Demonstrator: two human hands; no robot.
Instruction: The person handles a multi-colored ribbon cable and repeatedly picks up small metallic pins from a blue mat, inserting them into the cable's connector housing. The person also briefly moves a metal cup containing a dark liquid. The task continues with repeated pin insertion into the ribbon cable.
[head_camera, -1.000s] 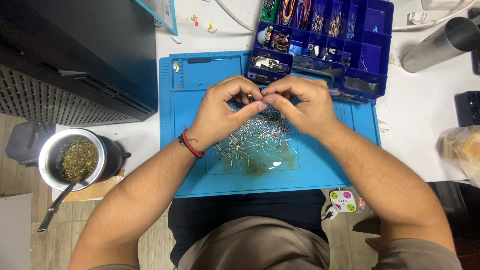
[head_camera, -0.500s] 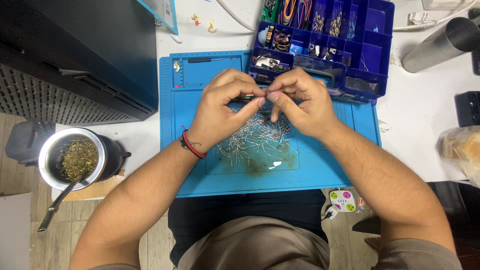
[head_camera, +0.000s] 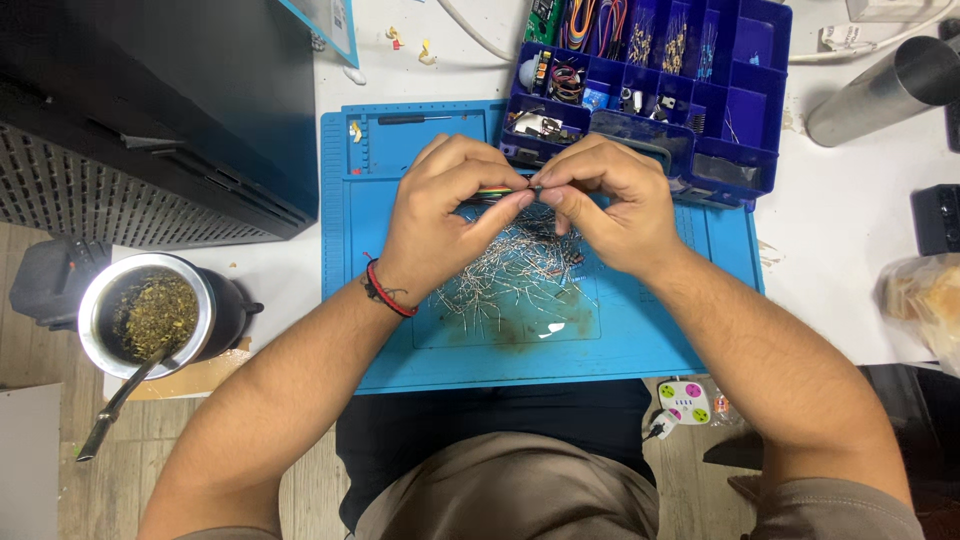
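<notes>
Hands meeting over my blue mat (head_camera: 640, 350) — small wire work.
From the left I see a metal cup (head_camera: 150, 312) of herbs, then my left hand (head_camera: 450, 215) and right hand (head_camera: 610, 205), fingertips pinched together on a thin wire piece (head_camera: 500, 193) above the loose pile of wire pins (head_camera: 515, 275) — compartment box (head_camera: 735, 150) beyond.

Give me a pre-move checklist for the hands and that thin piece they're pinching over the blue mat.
1. Left hand grips the thin piece: ok.
2. Right hand pinches the same piece: ok.
3. Piece held above the pile of metal pins, not tangled in it: cannot tell.
4. Work stays over the blue mat: ok.
5. Parts box open beside the hands: ok.
6. Metal cup stands off the mat: ok.
</notes>
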